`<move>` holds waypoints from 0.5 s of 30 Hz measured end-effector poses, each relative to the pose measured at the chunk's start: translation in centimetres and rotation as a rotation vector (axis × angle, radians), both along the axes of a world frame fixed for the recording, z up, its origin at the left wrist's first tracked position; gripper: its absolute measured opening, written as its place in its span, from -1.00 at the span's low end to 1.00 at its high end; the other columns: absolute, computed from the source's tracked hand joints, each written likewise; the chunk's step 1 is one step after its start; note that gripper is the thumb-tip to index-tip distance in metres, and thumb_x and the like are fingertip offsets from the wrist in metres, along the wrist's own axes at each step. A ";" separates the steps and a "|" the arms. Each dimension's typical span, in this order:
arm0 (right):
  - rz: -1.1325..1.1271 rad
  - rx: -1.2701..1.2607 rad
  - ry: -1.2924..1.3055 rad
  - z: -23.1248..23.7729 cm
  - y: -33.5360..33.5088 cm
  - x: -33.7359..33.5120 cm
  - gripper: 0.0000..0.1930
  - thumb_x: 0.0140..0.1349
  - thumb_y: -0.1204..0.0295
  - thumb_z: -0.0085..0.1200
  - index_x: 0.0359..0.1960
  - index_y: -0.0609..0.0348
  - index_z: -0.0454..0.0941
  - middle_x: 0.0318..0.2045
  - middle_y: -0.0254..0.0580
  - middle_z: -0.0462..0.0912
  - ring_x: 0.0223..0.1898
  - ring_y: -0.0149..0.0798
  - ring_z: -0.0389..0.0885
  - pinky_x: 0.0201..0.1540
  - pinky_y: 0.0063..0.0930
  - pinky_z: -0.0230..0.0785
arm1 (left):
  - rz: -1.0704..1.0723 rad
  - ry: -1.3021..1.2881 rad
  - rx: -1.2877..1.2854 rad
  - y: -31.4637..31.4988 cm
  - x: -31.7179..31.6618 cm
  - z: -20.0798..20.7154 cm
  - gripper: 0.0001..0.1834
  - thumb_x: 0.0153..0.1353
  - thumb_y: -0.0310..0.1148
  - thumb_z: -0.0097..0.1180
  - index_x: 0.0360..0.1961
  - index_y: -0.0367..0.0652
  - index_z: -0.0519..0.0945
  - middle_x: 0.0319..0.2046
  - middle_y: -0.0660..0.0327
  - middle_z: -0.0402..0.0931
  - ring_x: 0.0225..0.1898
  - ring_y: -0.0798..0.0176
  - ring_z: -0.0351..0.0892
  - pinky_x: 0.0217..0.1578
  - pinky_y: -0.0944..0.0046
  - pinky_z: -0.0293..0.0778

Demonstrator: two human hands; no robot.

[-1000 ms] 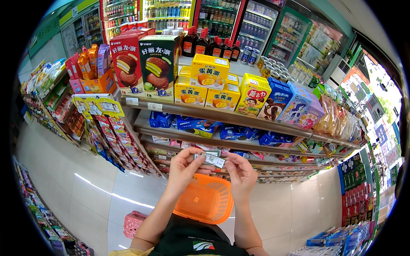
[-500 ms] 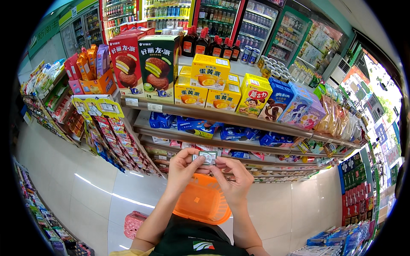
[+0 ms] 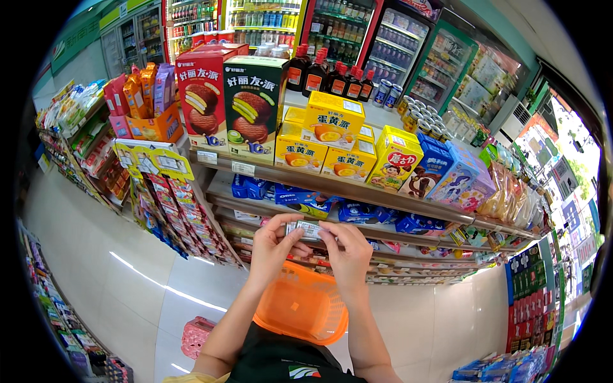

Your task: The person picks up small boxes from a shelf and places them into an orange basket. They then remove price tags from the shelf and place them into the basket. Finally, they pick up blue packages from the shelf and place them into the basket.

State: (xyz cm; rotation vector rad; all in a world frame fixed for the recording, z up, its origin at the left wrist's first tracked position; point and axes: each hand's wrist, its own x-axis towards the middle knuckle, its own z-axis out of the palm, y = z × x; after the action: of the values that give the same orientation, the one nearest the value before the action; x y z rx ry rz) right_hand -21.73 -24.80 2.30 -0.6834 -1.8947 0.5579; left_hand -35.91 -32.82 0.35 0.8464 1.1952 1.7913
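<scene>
Both hands hold a small flat printed piece (image 3: 308, 230), whitish-grey, like a little card or thin packet; its exact kind is too small to tell. My left hand (image 3: 273, 247) pinches its left end between thumb and fingers. On its right end my right hand (image 3: 348, 254) closes with thumb and fingertips. The piece is tilted, in front of the lower shelves. Below my hands and between my forearms is an orange plastic basket (image 3: 265, 311) with slotted sides.
Ahead stands a shelf unit (image 3: 281, 173) with yellow snack boxes (image 3: 333, 121), tall red and green boxes (image 3: 253, 105) and dark bottles (image 3: 316, 75) on top. Blue packets lie lower. A pink perforated basket or stool (image 3: 195, 337) stands on the floor at left. More racks stand either side.
The small piece has turned between my fingers, and its green-edged face no longer faces me flat. My right hand has shifted slightly left and up. The shelf goods appear a little farther right.
</scene>
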 end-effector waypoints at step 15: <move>-0.148 0.268 0.019 -1.1 10.5 -6.0 -0.83 0.16 0.58 0.28 -0.21 0.09 0.73 -0.29 -0.29 0.69 -0.27 -0.16 0.66 -0.20 -0.36 0.47 | -0.036 0.155 -0.027 6.3 -3.2 -1.2 -0.51 0.40 -0.59 0.12 0.33 -0.23 0.38 -0.35 0.10 0.69 -0.43 0.26 0.76 -0.45 0.35 0.71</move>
State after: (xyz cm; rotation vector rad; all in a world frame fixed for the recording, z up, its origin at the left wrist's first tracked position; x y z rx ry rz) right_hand -27.72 -14.34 1.23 -0.6329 -1.8396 0.2105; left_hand -39.14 -26.53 -0.84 0.9997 1.2905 1.7019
